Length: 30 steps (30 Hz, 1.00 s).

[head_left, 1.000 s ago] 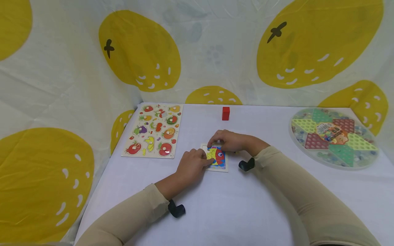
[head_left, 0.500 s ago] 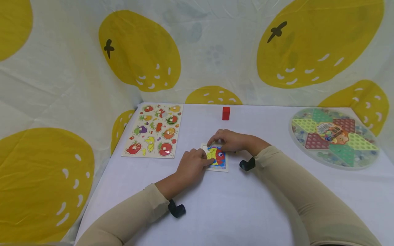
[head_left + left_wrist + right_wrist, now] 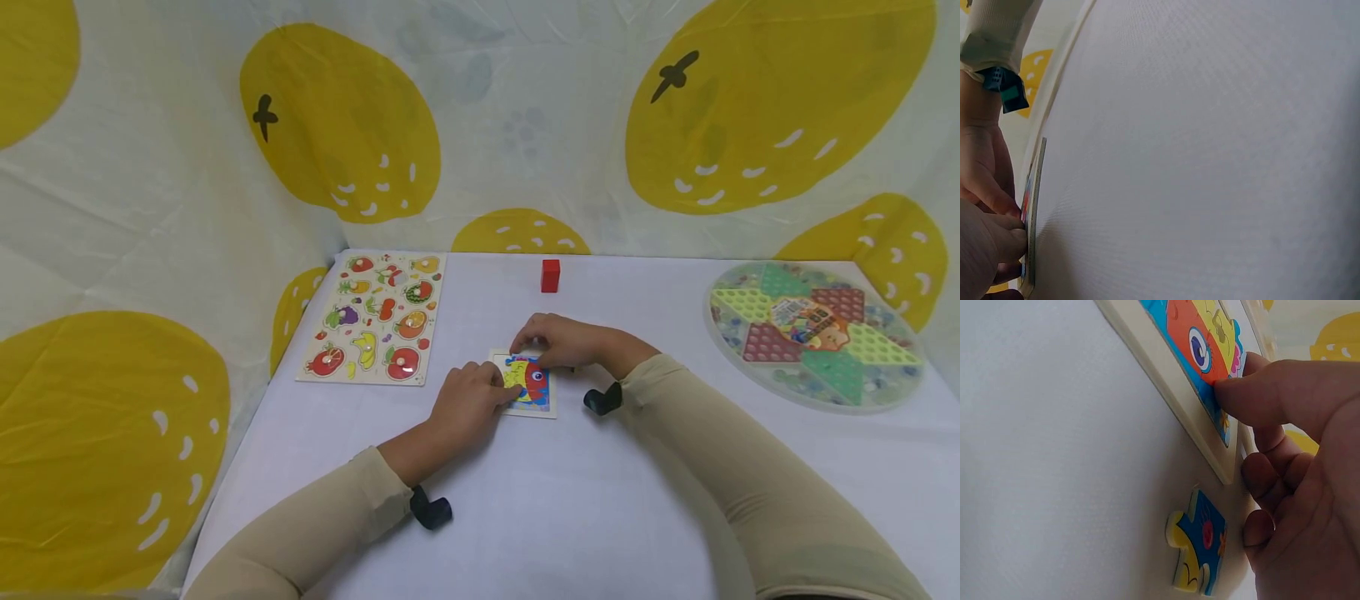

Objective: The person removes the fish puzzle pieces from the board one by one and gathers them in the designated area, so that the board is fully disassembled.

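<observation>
You are working on the little fish puzzle (image 3: 528, 385), which is lying flat on the white table (image 3: 600, 517) right between your two hands, so keep pressing gently and straight down so the pieces sit flat in the frame. It is showing a bright orange and yellow fish on blue inside a pale frame, and one loose piece (image 3: 1200, 550) is lying just beside your right hand (image 3: 562, 340). Your left hand (image 3: 468, 400) is pressing its fingertips on the near edge, your right thumb is pushing on the far edge with the other fingers curled, and neither hand is grasping anything.
</observation>
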Available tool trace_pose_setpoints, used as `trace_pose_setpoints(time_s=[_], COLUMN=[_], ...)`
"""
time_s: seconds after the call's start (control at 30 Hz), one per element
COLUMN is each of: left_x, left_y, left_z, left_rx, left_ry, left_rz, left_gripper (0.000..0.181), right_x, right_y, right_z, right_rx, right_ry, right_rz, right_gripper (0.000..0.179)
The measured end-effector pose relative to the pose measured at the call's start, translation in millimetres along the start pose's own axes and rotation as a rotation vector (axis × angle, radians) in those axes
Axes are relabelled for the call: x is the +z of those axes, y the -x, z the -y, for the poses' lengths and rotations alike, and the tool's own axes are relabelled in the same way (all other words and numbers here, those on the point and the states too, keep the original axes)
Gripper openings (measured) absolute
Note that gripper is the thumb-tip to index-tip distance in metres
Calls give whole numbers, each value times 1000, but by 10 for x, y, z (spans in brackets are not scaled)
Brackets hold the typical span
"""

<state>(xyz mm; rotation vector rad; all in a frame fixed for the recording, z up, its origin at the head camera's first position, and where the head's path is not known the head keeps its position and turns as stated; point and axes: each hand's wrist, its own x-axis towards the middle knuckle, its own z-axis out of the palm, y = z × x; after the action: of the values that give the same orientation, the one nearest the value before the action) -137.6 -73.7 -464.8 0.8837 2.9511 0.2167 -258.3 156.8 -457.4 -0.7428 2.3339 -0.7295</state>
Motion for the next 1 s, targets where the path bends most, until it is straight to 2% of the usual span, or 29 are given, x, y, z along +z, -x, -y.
trace_pose_setpoints(time_s=[0.4,0.73,1.0], left_x=[-4,2,15], left_y=[1,-2,1], left_z=[-2,1,9], left_rx=[8,10,12], left_ry=[1,11,4], left_rz=[-12,-17,-16], left_gripper=[40,40,40], right_x=[6,21,1], right_y=[-1,-14,-2], right_z=[18,-21,-16], right_rx=[16,13,70], right_ry=[-52,-64,-40], right_rz=[-19,-30,-37], right_gripper=[35,42,36])
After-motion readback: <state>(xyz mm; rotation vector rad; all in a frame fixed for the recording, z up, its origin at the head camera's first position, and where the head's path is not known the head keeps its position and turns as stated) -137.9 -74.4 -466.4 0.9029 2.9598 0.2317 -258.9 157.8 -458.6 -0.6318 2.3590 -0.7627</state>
